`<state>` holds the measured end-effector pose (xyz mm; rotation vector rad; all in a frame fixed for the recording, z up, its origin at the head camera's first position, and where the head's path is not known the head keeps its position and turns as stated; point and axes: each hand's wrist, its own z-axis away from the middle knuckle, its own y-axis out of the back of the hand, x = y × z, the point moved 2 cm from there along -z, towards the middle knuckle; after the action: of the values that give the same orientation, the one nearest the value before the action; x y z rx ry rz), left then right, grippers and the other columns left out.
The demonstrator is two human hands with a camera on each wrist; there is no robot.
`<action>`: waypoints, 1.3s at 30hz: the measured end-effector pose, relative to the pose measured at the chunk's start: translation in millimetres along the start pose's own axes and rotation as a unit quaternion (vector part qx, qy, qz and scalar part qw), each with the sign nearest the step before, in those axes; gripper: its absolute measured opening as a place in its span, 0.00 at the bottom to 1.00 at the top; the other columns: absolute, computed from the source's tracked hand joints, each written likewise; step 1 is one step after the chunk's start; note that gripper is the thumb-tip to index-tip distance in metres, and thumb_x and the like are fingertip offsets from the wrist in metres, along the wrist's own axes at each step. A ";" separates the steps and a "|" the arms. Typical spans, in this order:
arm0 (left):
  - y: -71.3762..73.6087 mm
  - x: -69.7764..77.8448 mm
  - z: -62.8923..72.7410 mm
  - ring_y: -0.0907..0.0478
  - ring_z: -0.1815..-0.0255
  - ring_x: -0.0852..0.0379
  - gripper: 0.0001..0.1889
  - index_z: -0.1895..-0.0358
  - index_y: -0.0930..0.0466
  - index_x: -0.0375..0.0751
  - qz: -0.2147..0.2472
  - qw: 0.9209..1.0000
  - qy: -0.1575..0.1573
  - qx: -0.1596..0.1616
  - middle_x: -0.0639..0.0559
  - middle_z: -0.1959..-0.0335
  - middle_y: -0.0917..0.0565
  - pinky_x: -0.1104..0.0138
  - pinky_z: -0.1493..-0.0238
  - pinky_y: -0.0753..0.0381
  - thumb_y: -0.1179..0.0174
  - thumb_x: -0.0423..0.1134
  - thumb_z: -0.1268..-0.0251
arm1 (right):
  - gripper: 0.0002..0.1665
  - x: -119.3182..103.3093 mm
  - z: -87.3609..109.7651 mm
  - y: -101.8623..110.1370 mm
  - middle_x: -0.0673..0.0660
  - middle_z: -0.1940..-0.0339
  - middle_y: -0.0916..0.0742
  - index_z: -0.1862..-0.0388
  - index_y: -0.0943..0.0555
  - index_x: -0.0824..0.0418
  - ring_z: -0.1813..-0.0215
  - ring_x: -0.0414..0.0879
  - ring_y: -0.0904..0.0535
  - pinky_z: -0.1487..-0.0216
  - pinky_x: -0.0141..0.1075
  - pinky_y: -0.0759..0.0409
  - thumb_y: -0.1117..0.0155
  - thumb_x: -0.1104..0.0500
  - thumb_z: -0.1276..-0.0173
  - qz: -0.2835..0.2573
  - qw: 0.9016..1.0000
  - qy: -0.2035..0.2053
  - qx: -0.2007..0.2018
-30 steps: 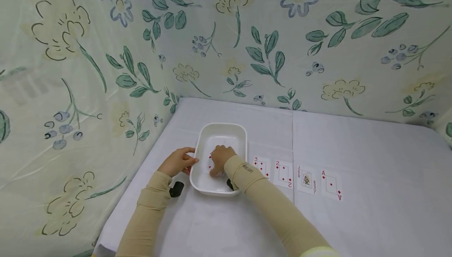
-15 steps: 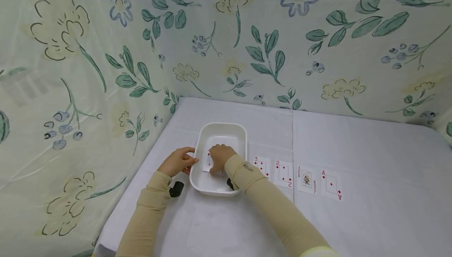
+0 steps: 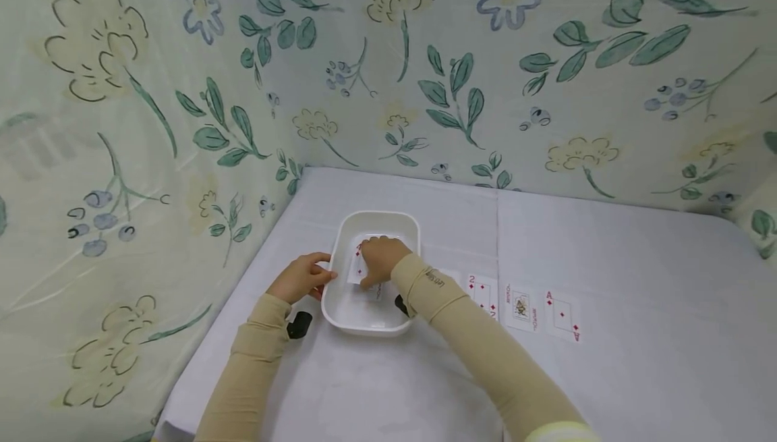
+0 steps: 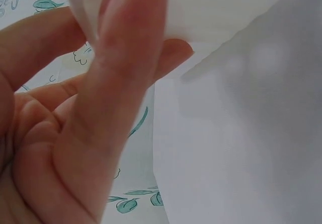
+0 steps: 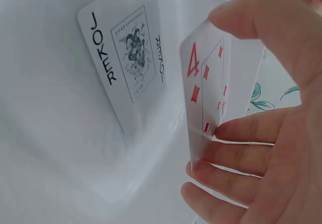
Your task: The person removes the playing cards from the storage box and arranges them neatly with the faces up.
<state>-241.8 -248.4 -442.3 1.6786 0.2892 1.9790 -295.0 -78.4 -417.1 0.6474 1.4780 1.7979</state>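
Observation:
My right hand reaches into a white plastic tray and pinches a four of diamonds playing card between thumb and fingertips. The card stands tilted on edge in the right wrist view. Below it, a black-and-white joker lies on the tray floor, mostly covered by the right hand in the head view. At the tray's left side my left hand holds the rim, its thumb and fingers on either side of the wall.
To the tray's right lie a two of diamonds, a coloured joker and an ace of diamonds in a row on the white cloth. The right sleeve nearly hides another card. Floral curtains border the table.
The four of diamonds has come up off the tray floor and shifted towards the far side in my right hand, uncovering the joker. The right sleeve now covers most of the three of diamonds.

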 end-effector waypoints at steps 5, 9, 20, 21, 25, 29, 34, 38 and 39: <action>-0.4 0.4 -1.8 0.21 0.77 0.52 0.23 0.42 0.33 0.33 -0.006 1.000 0.001 -0.005 0.38 0.65 0.19 0.62 0.74 0.19 0.42 0.36 0.40 | 0.38 5.3 11.4 12.5 0.50 0.68 0.23 0.51 0.27 0.62 0.66 0.43 0.28 0.66 0.34 0.25 0.31 0.40 0.56 0.007 1.000 0.014 0.006; 0.3 -0.4 -1.7 0.21 0.76 0.51 0.22 0.42 0.33 0.34 -0.006 1.000 0.009 -0.003 0.38 0.64 0.19 0.62 0.74 0.19 0.42 0.35 0.39 | 0.43 11.6 22.9 24.4 0.54 0.60 0.21 0.44 0.30 0.65 0.61 0.45 0.27 0.60 0.35 0.24 0.32 0.40 0.54 0.019 0.999 0.023 0.020; 4.1 -3.1 2.8 0.21 0.76 0.52 0.23 0.41 0.34 0.34 -0.001 1.000 0.017 0.005 0.39 0.64 0.19 0.62 0.74 0.19 0.43 0.34 0.39 | 0.47 47.8 49.4 39.2 0.58 0.47 0.24 0.39 0.35 0.67 0.55 0.46 0.28 0.56 0.36 0.24 0.36 0.41 0.51 -0.004 0.999 0.007 0.044; 3.9 -3.1 2.8 0.21 0.76 0.52 0.23 0.41 0.34 0.34 -0.002 1.000 0.017 0.005 0.39 0.64 0.19 0.62 0.74 0.19 0.43 0.34 0.39 | 0.46 52.7 53.1 40.4 0.59 0.46 0.25 0.39 0.35 0.68 0.54 0.48 0.27 0.54 0.37 0.24 0.36 0.42 0.51 -0.005 0.999 0.006 0.048; 2.8 -2.6 2.0 0.21 0.76 0.52 0.23 0.41 0.34 0.33 -0.003 1.000 0.018 0.001 0.39 0.64 0.19 0.62 0.74 0.19 0.42 0.35 0.40 | 0.47 73.6 72.4 45.5 0.63 0.43 0.27 0.38 0.36 0.71 0.47 0.54 0.28 0.49 0.43 0.26 0.37 0.43 0.51 0.000 0.998 0.008 0.069; 1.3 -1.8 1.0 0.21 0.76 0.51 0.23 0.41 0.35 0.33 -0.006 1.000 0.018 -0.001 0.38 0.64 0.19 0.62 0.73 0.19 0.43 0.34 0.39 | 0.47 98.8 96.3 48.3 0.65 0.44 0.26 0.39 0.36 0.73 0.48 0.55 0.28 0.50 0.44 0.26 0.37 0.45 0.51 0.004 0.995 0.006 0.095; -0.1 -0.2 0.3 0.21 0.75 0.49 0.23 0.41 0.35 0.32 -0.007 1.000 0.010 -0.004 0.37 0.64 0.19 0.62 0.73 0.19 0.43 0.34 0.39 | 0.47 132.4 131.3 43.9 0.66 0.45 0.26 0.40 0.36 0.74 0.50 0.54 0.28 0.50 0.45 0.26 0.35 0.47 0.52 0.011 0.994 -0.022 0.103; -0.6 0.2 0.2 0.21 0.75 0.48 0.23 0.41 0.35 0.33 -0.010 1.000 0.009 -0.008 0.37 0.64 0.19 0.62 0.73 0.19 0.44 0.34 0.38 | 0.48 159.0 163.2 32.5 0.70 0.44 0.27 0.40 0.37 0.77 0.47 0.60 0.29 0.47 0.50 0.30 0.34 0.47 0.51 0.021 0.994 -0.060 0.091; -0.5 0.2 0.4 0.21 0.75 0.48 0.23 0.41 0.35 0.32 -0.014 1.000 0.005 -0.010 0.36 0.64 0.19 0.62 0.73 0.19 0.44 0.34 0.38 | 0.48 165.6 171.0 28.6 0.70 0.44 0.27 0.40 0.37 0.77 0.47 0.61 0.29 0.47 0.51 0.30 0.33 0.47 0.51 0.023 0.993 -0.068 0.088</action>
<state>-241.3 -247.9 -442.2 1.6432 0.2941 1.9643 -275.0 153.9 -361.1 0.8826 1.5503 1.6342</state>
